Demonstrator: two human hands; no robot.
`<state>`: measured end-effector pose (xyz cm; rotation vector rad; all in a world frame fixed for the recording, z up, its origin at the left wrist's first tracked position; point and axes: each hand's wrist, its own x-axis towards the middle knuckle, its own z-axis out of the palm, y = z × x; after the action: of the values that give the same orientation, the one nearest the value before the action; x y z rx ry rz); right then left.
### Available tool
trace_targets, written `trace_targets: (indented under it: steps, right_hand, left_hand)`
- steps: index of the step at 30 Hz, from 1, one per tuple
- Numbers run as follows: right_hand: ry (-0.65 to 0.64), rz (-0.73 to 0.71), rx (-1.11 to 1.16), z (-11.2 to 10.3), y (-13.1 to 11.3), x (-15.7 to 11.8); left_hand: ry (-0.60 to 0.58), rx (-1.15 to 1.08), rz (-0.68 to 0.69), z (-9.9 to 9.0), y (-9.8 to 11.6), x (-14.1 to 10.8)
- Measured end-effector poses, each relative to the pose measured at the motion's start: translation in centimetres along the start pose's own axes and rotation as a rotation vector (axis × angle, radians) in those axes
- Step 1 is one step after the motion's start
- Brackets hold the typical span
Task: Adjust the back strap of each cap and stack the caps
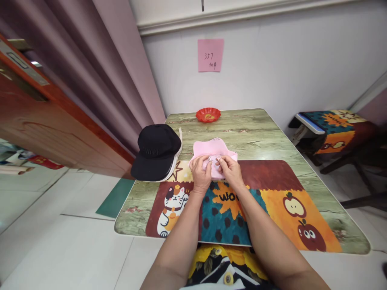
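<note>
L hand (201,172) pinching pink cap (208,147) by small metal buckle (210,159); R hand (231,170) fingertips pinched tight on cap too (exact bit gripped too small to tell). Cap mid-tbl, under both hands, partly over far edge of patterned mat (269,175). Black cap (159,147) L of it, w/ white brim (171,172) below. Red dish (208,115) at far end of tbl (248,131), near wall (256,72).

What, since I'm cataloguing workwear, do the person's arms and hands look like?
The left hand and right hand are ungloved. The forearms show no sleeves, watch or bracelet. The clothing below is patterned yellow, black and white, with yellow buttons.
</note>
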<state>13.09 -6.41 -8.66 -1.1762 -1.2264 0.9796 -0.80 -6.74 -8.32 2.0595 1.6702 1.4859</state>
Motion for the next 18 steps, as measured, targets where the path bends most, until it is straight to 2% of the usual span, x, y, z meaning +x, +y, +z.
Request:
trace_targets:
  steps: [8, 18]
  right_hand:
    - [-0.011, 0.095, 0.079, 0.09, 0.43, 0.2]
    - [0.01, 0.092, -0.02, -0.15, 0.7, 0.2]
  left_hand:
    - [-0.022, -0.203, -0.026, -0.18, -0.73, 0.09]
    - [-0.034, -0.228, 0.059, 0.06, -0.76, 0.0]
